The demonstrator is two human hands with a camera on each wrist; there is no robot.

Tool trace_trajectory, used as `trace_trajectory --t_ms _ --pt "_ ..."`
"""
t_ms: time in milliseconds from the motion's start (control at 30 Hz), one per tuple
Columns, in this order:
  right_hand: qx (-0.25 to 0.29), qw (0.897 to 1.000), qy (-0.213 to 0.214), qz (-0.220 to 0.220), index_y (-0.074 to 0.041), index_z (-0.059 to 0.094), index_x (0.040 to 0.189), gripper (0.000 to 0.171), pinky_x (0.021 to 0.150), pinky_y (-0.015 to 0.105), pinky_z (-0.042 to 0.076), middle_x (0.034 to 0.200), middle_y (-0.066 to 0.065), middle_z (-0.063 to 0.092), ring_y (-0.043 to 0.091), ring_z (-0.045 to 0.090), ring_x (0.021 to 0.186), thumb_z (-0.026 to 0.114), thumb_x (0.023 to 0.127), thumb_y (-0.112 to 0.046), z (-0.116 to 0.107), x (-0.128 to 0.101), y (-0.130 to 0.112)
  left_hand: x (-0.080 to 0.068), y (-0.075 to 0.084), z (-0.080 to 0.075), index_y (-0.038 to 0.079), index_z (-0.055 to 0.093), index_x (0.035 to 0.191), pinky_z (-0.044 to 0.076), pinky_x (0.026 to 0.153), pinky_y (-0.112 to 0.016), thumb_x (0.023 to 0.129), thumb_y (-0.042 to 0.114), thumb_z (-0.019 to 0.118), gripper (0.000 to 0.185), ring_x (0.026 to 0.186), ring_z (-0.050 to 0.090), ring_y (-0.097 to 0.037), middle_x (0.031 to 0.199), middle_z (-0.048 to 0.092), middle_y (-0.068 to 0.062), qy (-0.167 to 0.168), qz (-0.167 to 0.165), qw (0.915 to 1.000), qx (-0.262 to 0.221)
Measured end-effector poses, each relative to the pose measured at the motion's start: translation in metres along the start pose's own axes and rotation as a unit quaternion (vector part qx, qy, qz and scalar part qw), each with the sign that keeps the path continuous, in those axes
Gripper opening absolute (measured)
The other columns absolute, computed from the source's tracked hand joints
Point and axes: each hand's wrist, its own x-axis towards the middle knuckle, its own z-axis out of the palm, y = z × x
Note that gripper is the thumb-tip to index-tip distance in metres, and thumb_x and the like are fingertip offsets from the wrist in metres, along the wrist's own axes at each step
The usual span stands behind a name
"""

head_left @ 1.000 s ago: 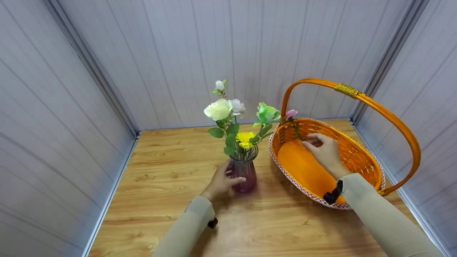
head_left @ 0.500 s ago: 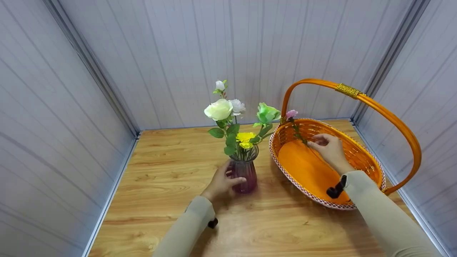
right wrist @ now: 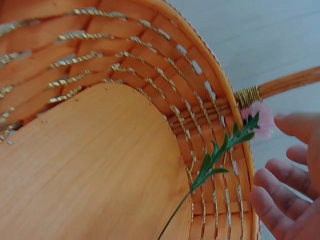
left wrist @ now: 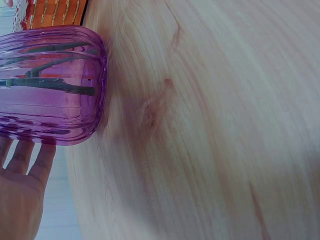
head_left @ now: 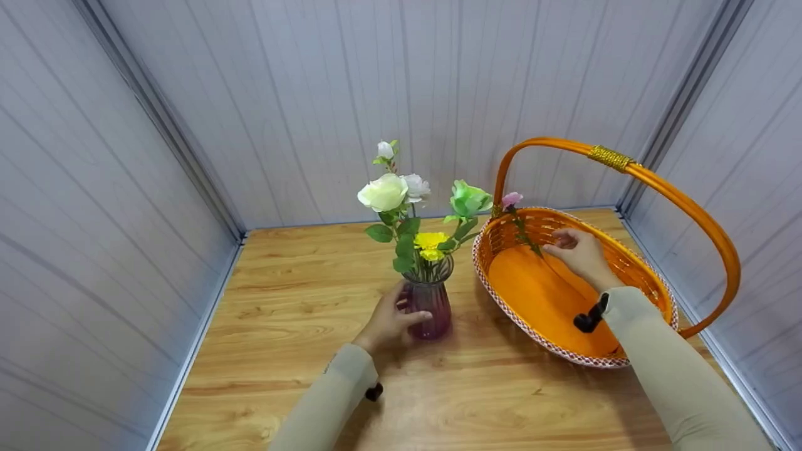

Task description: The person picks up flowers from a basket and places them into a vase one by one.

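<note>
Vase (head_left: 429,307) with flowers (head_left: 413,207) stands mid-table (head_left: 282,313) — left hand (head_left: 385,322) against its near-left side. Basket (head_left: 626,263) sits right of vase; one flower stem (head_left: 521,230) leans inside on its far rim — right hand (head_left: 579,254) just beside it.

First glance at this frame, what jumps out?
The bright orange basket with its tall arched handle, on the right of the wooden table. The right hand reaches into it, beside a pink flower leaning on the far rim. Left of the basket, the left hand holds a purple glass vase of white, green and yellow flowers.
</note>
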Motion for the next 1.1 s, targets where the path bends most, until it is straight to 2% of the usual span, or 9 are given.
trace_trajectory --t_ms 67,233,367,500,767,933,1100 --pt "0.001 1.000 -0.017 0.004 0.002 0.063 0.144 0.055 0.097 0.039 0.056 0.126 0.022 0.068 0.035 0.064 0.117 0.074 0.105 -0.036 -0.001 0.004 0.005 0.000 0.000 0.000 0.021 0.046 0.163 0.048 0.123 -0.057 0.091 0.034 0.091 0.085 0.147 0.054 -0.039 0.156 0.059 -0.013 0.000 0.001 1.0000 0.000" --pt "-0.007 0.999 -0.050 0.007 0.003 0.062 0.145 0.059 0.093 0.032 0.056 0.128 0.022 0.070 0.033 0.067 0.116 0.075 0.104 -0.038 -0.001 0.010 0.016 0.000 0.001 -0.001 0.024 0.045 0.164 0.050 0.122 -0.055 0.090 0.035 0.091 0.087 0.147 0.055 -0.036 0.156 0.059 -0.010 -0.003 0.001 1.0000 0.002" --pt "-0.007 0.995 -0.097 0.011 0.003 0.055 0.152 0.066 0.104 0.048 0.057 0.142 0.028 0.063 0.041 0.062 0.128 0.075 0.105 -0.037 -0.001 0.012 0.024 0.000 0.001 -0.001 0.021 0.041 0.167 0.050 0.122 -0.056 0.091 0.035 0.091 0.093 0.148 0.054 -0.039 0.158 0.057 -0.014 -0.005 -0.005 1.0000 0.001" --pt "-0.009 0.990 -0.136 0.023 0.003 0.047 0.159 0.074 0.115 0.063 0.051 0.155 0.033 0.053 0.047 0.053 0.139 0.075 0.104 -0.038 -0.002 0.014 0.031 -0.001 0.001 -0.001 0.020 0.039 0.168 0.048 0.123 -0.057 0.090 0.037 0.091 0.096 0.150 0.052 -0.041 0.160 0.055 -0.017 -0.003 -0.014 0.9999 0.001" --pt "-0.023 0.988 -0.149 0.034 0.006 0.045 0.160 0.075 0.113 0.061 0.052 0.154 0.034 0.052 0.050 0.053 0.139 0.076 0.104 -0.032 -0.001 0.017 0.046 0.001 0.000 0.000 0.024 0.041 0.167 0.055 0.117 -0.052 0.090 0.036 0.092 0.093 0.144 0.059 -0.037 0.157 0.059 -0.013 -0.005 -0.002 0.9999 -0.015" --pt "-0.032 0.987 -0.154 0.028 0.009 0.045 0.159 0.070 0.112 0.062 0.053 0.151 0.037 0.054 0.053 0.054 0.138 0.075 0.104 -0.023 0.002 0.018 0.055 0.001 0.000 0.000 0.025 0.045 0.164 0.055 0.118 -0.050 0.088 0.036 0.093 0.090 0.144 0.059 -0.034 0.156 0.060 -0.008 -0.003 -0.003 0.9999 -0.012" --pt "-0.029 0.984 -0.172 0.030 0.010 0.040 0.161 0.069 0.117 0.067 0.049 0.155 0.039 0.049 0.056 0.050 0.142 0.072 0.106 -0.017 0.006 0.018 0.061 0.001 0.000 0.001 0.027 0.046 0.164 0.054 0.119 -0.051 0.088 0.036 0.093 0.090 0.145 0.058 -0.033 0.157 0.060 -0.007 -0.002 -0.002 0.9999 -0.013"
